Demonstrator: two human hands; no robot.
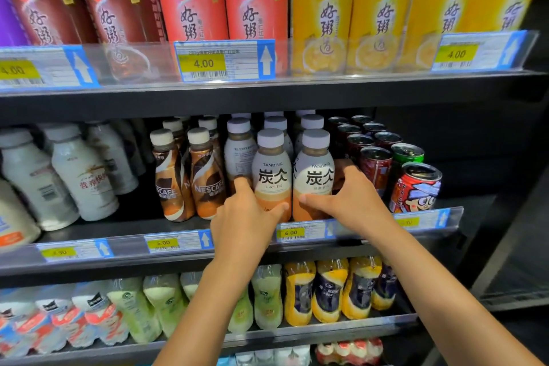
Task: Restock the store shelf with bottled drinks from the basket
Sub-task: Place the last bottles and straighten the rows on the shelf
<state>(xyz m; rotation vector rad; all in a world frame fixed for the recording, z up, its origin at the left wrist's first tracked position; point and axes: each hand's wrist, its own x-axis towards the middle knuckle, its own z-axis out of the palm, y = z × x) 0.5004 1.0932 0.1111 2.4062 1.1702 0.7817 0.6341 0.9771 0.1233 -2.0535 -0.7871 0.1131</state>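
Observation:
Two Tanbing latte bottles stand side by side at the front of the middle shelf [89, 239]. My left hand [243, 217] wraps the lower part of the left latte bottle [271, 166], thumb across its front. My right hand [350, 199] grips the right latte bottle [315, 166] from its right side, thumb on the front. More grey-capped bottles of the same kind [239, 142] stand in rows behind them. The basket is out of view.
Nescafe bottles [205, 175] stand just left of my hands, white milk bottles [83, 169] farther left. Cans [416, 187] crowd the right side. Porridge tubs [255, 6] fill the upper shelf; green and yellow bottles [329, 291] fill the lower one.

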